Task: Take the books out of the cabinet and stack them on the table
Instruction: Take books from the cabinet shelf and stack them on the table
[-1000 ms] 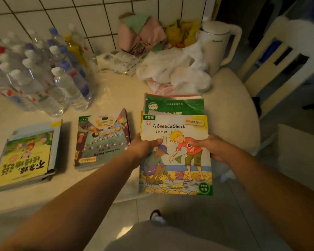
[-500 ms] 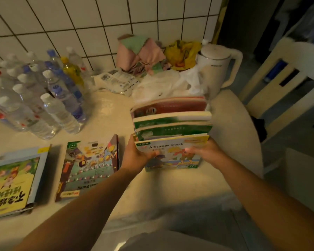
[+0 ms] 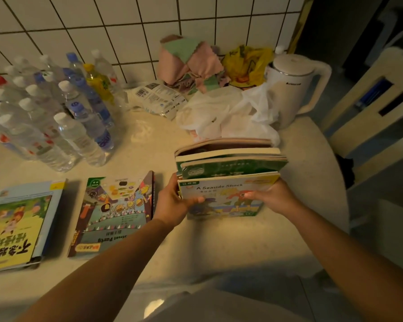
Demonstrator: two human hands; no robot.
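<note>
Left hand (image 3: 172,203) and right hand (image 3: 273,197) clasp the books (image 3: 228,180) by their sides, seemingly standing them edge-down on the tabletop (image 3: 196,247) to square them before stacking.

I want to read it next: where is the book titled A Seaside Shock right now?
In the head view, A Seaside Shock fronts the bundle gripped between the left hand and right hand, on the table, right of the Street Party book.

1. A home kitchen or dining corner: white tiled wall (image 3: 130,31) behind a pale stone tabletop (image 3: 149,140).
2. An electric kettle (image 3: 291,94), bottled water (image 3: 75,133), cleaning cloths (image 3: 191,63) and plastic bags (image 3: 228,112) crowd it.
3. A cream wooden chair (image 3: 370,108) stands alongside.
</note>
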